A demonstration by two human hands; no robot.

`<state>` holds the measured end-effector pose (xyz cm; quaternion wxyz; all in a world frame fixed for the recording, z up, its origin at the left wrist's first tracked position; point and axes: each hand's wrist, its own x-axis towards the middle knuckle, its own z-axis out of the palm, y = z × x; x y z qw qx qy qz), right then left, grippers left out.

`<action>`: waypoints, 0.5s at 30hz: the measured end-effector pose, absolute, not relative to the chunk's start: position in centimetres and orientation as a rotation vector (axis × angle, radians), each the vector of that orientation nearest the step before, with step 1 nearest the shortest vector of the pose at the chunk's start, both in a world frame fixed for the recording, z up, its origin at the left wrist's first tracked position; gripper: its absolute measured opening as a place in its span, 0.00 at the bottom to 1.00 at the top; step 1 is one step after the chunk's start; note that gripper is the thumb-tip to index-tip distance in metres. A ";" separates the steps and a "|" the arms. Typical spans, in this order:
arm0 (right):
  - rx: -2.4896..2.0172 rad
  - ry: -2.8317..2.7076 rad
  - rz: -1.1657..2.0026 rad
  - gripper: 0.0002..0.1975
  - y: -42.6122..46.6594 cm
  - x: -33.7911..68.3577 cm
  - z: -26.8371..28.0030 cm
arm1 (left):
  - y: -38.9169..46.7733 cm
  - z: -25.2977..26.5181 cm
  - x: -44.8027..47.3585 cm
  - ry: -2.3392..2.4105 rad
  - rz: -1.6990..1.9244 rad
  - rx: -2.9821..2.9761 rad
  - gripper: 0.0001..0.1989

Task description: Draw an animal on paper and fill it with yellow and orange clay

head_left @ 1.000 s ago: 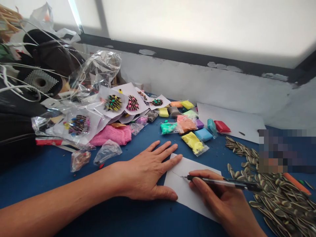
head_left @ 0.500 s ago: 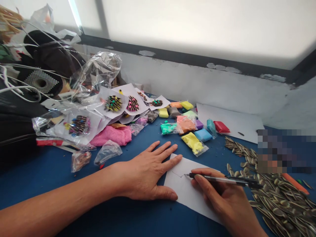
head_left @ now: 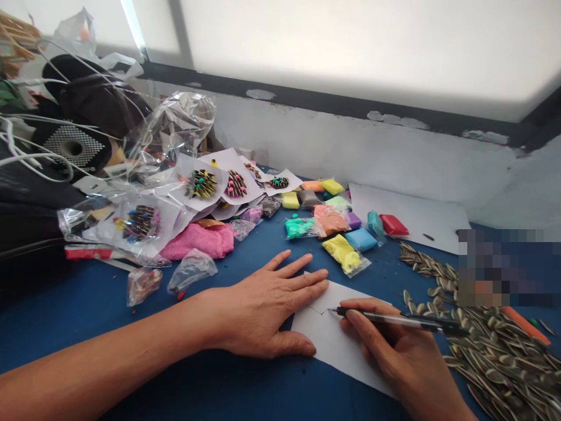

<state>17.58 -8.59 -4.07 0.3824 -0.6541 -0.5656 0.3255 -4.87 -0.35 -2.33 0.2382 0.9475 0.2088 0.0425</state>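
Note:
My left hand [head_left: 267,310] lies flat with its fingers spread, the fingertips and thumb resting on the left edge of a sheet of white paper [head_left: 346,345]. Between the thumb and fingers of my right hand [head_left: 394,351] is a black pen [head_left: 403,320]. Its tip is at the paper, close to a short, thin V-shaped line. The right hand rests on the sheet's right part and hides some of it. Just beyond the paper sits a packet of yellow clay [head_left: 344,254].
Sunflower seeds [head_left: 499,356] are heaped at the right. Several colourful clay packets [head_left: 331,222] lie at the back. Paper sheets with seed-and-clay figures [head_left: 204,184], a pink cloth [head_left: 201,240] and clear plastic bags [head_left: 193,272] crowd the left. A white sheet [head_left: 407,213] lies against the wall.
The fingers of my left hand have shifted slightly right, further over the paper. My right hand and the pen are almost where they were.

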 end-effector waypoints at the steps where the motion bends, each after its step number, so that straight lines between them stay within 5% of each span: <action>1: -1.671 -1.451 0.822 0.15 -8.6 17.6 -4.0 | -0.4 -2.3 -4.9 0.571 0.116 2.589 0.40; 15: -1.750 -1.349 0.877 0.16 -8.9 17.0 -3.3 | -0.4 -2.5 -4.9 0.588 0.088 2.570 0.40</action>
